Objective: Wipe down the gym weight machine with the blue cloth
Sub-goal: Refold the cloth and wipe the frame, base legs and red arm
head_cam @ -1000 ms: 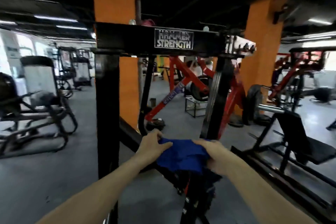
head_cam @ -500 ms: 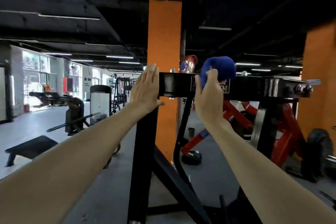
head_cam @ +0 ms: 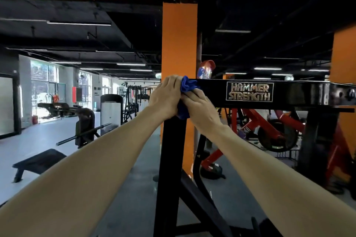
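The black weight machine (head_cam: 292, 93) has a horizontal top beam with a "Hammer Strength" plate and a black upright post below its left end. The blue cloth (head_cam: 187, 85) is bunched at the beam's left corner, with part of it hanging down between my hands. My left hand (head_cam: 165, 97) wraps over the corner and the cloth's left side. My right hand (head_cam: 199, 107) presses the cloth against the beam from the front, fingers curved over it. Most of the cloth is hidden under both hands.
An orange pillar (head_cam: 179, 44) stands right behind the corner. Red plate-loaded machines (head_cam: 269, 131) fill the space behind the beam on the right. A black bench (head_cam: 38, 161) and other machines stand on the grey floor to the left. A diagonal brace runs down from the post.
My right hand brought the cloth left along the beam to its corner. My left hand, flat on the post before, now closes over the corner and cloth. The view came nearer.
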